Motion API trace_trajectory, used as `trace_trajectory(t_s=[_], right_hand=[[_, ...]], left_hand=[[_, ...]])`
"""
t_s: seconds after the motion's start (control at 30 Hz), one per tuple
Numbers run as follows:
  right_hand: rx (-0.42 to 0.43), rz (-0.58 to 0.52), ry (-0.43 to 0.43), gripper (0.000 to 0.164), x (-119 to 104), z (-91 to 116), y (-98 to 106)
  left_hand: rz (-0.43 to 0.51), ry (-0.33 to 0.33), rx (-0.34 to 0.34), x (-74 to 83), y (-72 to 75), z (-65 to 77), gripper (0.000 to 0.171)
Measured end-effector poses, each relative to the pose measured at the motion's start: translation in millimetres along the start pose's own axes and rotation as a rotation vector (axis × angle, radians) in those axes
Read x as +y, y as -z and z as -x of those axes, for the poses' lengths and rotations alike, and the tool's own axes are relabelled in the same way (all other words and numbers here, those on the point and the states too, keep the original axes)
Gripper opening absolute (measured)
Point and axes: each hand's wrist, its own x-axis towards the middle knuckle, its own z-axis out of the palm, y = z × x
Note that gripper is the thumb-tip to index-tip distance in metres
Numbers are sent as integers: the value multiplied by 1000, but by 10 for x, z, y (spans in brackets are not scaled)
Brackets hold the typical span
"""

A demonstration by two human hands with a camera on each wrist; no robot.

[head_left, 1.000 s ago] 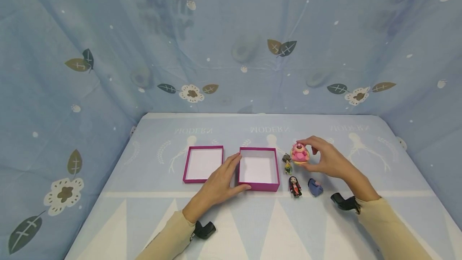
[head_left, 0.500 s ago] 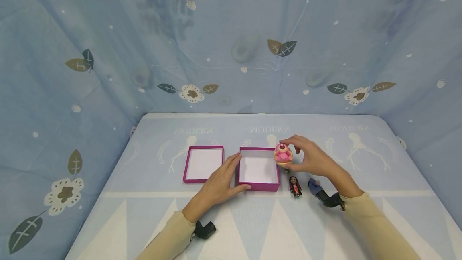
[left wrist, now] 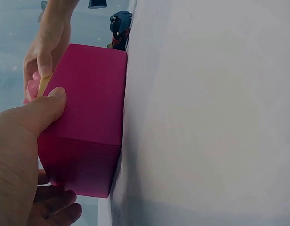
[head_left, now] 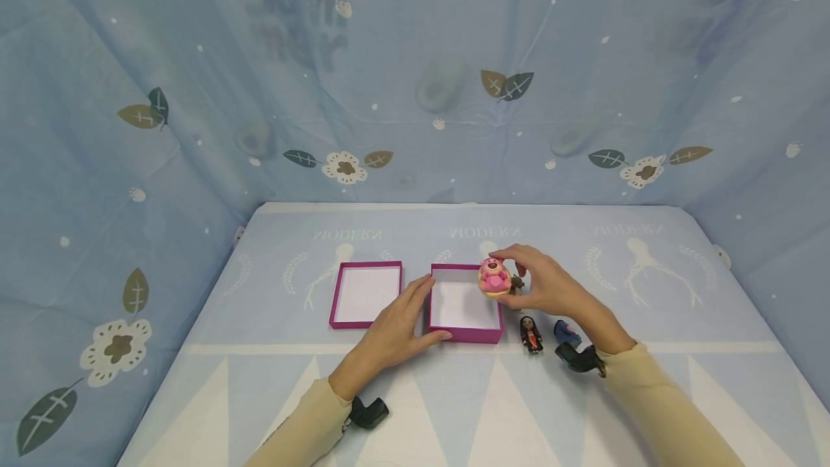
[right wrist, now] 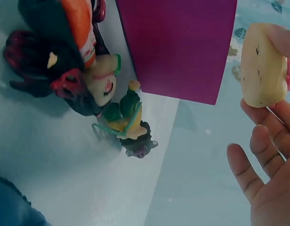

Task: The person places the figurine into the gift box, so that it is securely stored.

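My right hand (head_left: 550, 287) pinches a pink bear figurine (head_left: 494, 277) by its round yellow base (right wrist: 260, 66), between thumb and fingers. The bear is held above the right rim of an uncovered magenta box (head_left: 465, 336) with a white inside. My left hand (head_left: 395, 326) holds that box at its near left corner, thumb on the front wall and fingers along the left side. Right of the box, a small dark-haired figurine in green and yellow (right wrist: 128, 115) lies partly behind my right hand in the head view. A long-haired doll figurine (head_left: 530, 335) is nearer to me.
A shallow magenta-edged lid (head_left: 364, 325), white inside, lies left of the box. Near my right wrist is a blue figurine (head_left: 566, 333), partly covered by a black wrist mount (head_left: 579, 359). A patterned cloth covers the table (head_left: 441, 409), with blue curtains behind.
My right hand has carried the bear figurine leftward, from beside the small green figurine to over the box's right edge. My left hand and the box have stayed put.
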Motion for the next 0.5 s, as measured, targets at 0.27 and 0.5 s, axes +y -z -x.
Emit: trace_trajectory(t_s=[0.27,0.5], right_hand=[[-22,-2,-21,66,-8,-32,-95],[-49,42,-16,65,-5,-75,-195]], left_hand=[[-3,10,-10,4,-5,-3,96],[0,16,-8,0,-14,1,96]])
